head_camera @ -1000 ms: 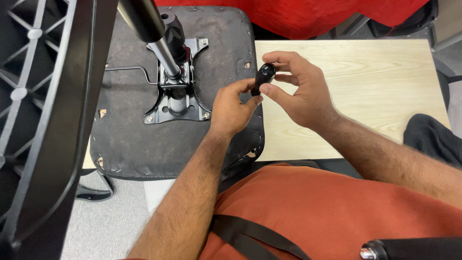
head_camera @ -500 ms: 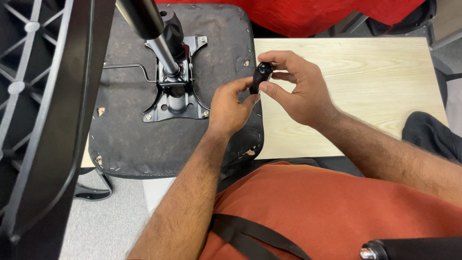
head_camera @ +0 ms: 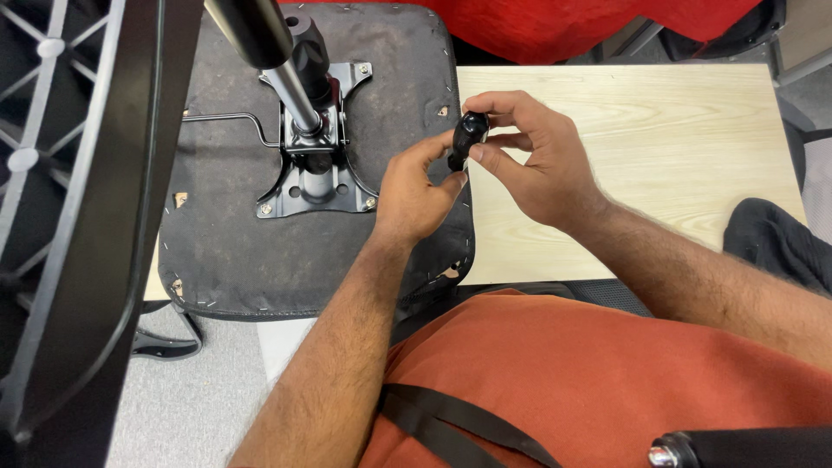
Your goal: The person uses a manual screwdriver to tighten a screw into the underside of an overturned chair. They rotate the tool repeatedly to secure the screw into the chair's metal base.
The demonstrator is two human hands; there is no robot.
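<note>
A small black plastic part (head_camera: 466, 139), knob-like, is pinched between both my hands above the edge of an upturned chair seat (head_camera: 234, 251). My left hand (head_camera: 416, 191) holds its lower end with thumb and fingertips. My right hand (head_camera: 537, 160) grips its upper end from the right. The seat lies underside up, with a metal mounting plate (head_camera: 312, 178) and a gas-lift column (head_camera: 277, 61) standing out of it to the left of my hands.
A pale wooden board (head_camera: 659, 147) lies under and right of my hands. A black mesh chair back (head_camera: 69, 217) fills the left edge. Red fabric (head_camera: 555, 22) lies at the top. A chrome-tipped black bar (head_camera: 737, 446) shows at the bottom right.
Both hands stay on the black part. The part has turned from lying roughly level to standing more upright between the fingers.
</note>
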